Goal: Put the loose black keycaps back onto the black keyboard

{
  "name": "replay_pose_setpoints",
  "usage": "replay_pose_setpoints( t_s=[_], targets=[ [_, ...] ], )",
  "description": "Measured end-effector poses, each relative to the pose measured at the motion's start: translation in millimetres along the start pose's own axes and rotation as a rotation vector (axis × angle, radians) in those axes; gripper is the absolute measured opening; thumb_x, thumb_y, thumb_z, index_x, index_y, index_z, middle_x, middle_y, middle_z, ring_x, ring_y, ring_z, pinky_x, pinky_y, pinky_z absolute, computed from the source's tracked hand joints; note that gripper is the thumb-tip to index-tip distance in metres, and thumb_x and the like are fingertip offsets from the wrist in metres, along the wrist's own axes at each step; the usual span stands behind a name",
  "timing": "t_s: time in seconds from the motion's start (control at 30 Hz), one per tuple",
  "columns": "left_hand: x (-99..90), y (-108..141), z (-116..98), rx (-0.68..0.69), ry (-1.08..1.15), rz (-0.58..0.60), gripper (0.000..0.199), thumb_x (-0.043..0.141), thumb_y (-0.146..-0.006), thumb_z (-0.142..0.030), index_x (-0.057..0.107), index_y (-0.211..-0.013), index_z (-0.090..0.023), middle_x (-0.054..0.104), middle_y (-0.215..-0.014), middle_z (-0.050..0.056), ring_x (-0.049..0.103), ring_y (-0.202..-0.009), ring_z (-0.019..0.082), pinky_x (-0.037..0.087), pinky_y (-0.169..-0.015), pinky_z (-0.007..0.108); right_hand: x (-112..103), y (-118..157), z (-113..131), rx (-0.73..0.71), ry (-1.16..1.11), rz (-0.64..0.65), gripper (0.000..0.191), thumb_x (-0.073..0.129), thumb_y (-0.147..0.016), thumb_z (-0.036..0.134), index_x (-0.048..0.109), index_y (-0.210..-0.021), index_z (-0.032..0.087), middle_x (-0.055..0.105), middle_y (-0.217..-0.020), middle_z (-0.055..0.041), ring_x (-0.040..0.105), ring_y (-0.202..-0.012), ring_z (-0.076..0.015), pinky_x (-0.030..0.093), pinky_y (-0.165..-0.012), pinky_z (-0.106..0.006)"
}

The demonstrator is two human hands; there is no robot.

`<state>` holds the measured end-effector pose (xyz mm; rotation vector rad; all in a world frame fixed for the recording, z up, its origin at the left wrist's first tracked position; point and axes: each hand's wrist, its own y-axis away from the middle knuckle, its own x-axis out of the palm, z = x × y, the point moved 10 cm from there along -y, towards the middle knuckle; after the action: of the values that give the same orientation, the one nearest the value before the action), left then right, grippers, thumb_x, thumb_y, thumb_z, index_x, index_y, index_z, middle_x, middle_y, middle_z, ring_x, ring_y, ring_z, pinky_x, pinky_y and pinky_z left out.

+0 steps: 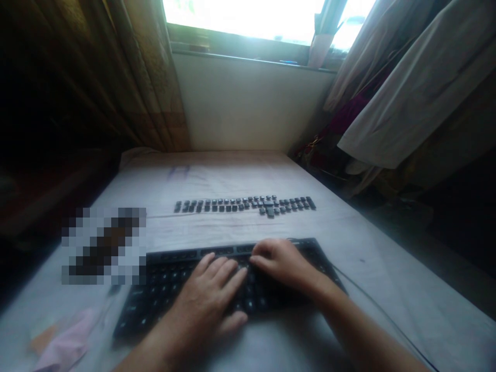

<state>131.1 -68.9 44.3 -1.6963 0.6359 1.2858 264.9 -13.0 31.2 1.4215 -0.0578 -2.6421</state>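
Note:
A black keyboard [155,297] lies across the pale cloth in front of me. My left hand [211,292] rests flat over its middle, fingers stretched out and slightly spread. Near the keyboard's far edge, right of centre, my right hand [281,261] is curled, with thumb and forefinger drawn together. Whatever may be between those fingertips is too small and blurred to make out. Beyond the keyboard, loose dark keycaps [268,204] are laid out in rows. Parts of the keyboard are hidden under both hands.
A pale cloth [329,232] covers the surface. A cable [382,307] runs along the right side. Pink cloth or paper [67,341] lies at the lower left, below a pixelated patch [104,245]. Curtains [135,77] and a window [244,18] stand behind; clothes [403,103] hang right.

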Motion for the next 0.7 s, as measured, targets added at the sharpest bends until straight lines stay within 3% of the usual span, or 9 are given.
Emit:
replay_pose_setpoints(
  t_s=[0.47,0.7],
  targets=[
    [-1.8,-2,2,-0.007,0.021,-0.010,0.054,0.061,-0.087,-0.055,0.058,-0.130,-0.023,0.063,-0.127,0.007,0.057,-0.116,0.027,0.030,-0.109,0.045,6,3,7,0.056,0.135,0.036,0.012,0.067,-0.080,0.031,0.077,-0.082,0.025,0.076,-0.079,-0.0018,0.067,-0.073,-0.0175,0.042,-0.066,-0.025],
    [6.3,3,3,-0.007,0.005,0.015,0.057,0.064,-0.084,-0.045,0.053,-0.136,-0.024,0.060,-0.132,0.007,0.054,-0.119,0.028,0.030,-0.110,0.047,5,4,9,0.061,0.112,0.043,0.013,0.065,-0.080,0.030,0.077,-0.082,0.025,0.076,-0.079,-0.0022,0.067,-0.072,-0.0171,0.042,-0.066,-0.025]
  ],
)
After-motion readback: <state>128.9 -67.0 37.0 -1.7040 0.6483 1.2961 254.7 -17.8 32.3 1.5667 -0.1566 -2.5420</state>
